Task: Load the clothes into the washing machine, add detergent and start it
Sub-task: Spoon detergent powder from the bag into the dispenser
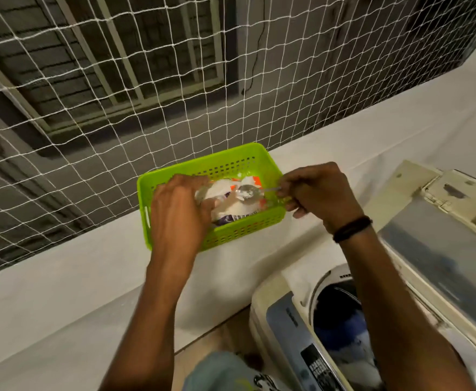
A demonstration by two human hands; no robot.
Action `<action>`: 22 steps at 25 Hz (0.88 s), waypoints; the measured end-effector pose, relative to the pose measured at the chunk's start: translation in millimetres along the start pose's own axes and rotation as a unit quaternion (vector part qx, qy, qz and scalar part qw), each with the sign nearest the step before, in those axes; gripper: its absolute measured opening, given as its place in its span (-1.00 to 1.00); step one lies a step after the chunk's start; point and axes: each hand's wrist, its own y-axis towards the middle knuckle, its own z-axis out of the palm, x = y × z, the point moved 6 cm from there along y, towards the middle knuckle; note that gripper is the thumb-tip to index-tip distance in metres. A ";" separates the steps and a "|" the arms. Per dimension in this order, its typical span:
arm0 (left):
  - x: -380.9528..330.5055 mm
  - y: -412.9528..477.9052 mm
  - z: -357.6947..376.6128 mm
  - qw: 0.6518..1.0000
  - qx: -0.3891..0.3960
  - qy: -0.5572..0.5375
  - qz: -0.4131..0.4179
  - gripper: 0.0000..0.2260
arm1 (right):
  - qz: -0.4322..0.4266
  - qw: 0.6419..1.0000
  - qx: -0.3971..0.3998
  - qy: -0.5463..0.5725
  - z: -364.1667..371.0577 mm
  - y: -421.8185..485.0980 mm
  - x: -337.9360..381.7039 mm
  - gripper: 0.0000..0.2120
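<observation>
A lime green plastic basket stands on a white ledge. Inside it lies a white detergent pouch with orange and purple print. My left hand grips the pouch at its left side. My right hand pinches the handle of a metal spoon, whose bowl hovers over the pouch opening. At the lower right the top-loading washing machine has its lid raised. Dark, blue and white clothes fill its drum.
The white ledge runs from lower left to upper right. A white rope net hangs behind it, in front of a grey wall and barred window. The machine's control panel faces me. A black band circles my right wrist.
</observation>
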 end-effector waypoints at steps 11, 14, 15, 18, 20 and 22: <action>30.7 9.0 -0.4 0.994 -0.007 -0.095 -0.060 -0.86 | -0.034 0.933 -0.015 -0.359 47.3 62.2 -2.8 -0.66; 32.1 9.3 -2.3 0.991 -0.006 -0.120 -0.057 -0.86 | -0.003 0.946 0.008 -0.323 45.7 59.5 -0.8 -0.63; 32.5 9.8 -2.8 0.990 -0.007 -0.129 -0.056 -0.86 | 0.011 0.950 0.021 -0.313 48.0 57.9 -1.4 -0.66; 33.8 12.5 -1.6 0.989 -0.005 -0.142 -0.047 -0.85 | 0.059 0.954 0.083 -0.282 60.9 50.9 -2.3 -0.78; 32.8 14.2 -0.8 0.988 -0.003 -0.152 -0.035 -0.85 | 0.093 0.959 0.122 -0.239 71.2 46.3 0.4 -0.85; 31.7 15.2 -1.3 0.985 -0.003 -0.167 -0.035 -0.85 | 0.111 0.961 0.154 -0.203 82.4 42.6 3.8 -0.86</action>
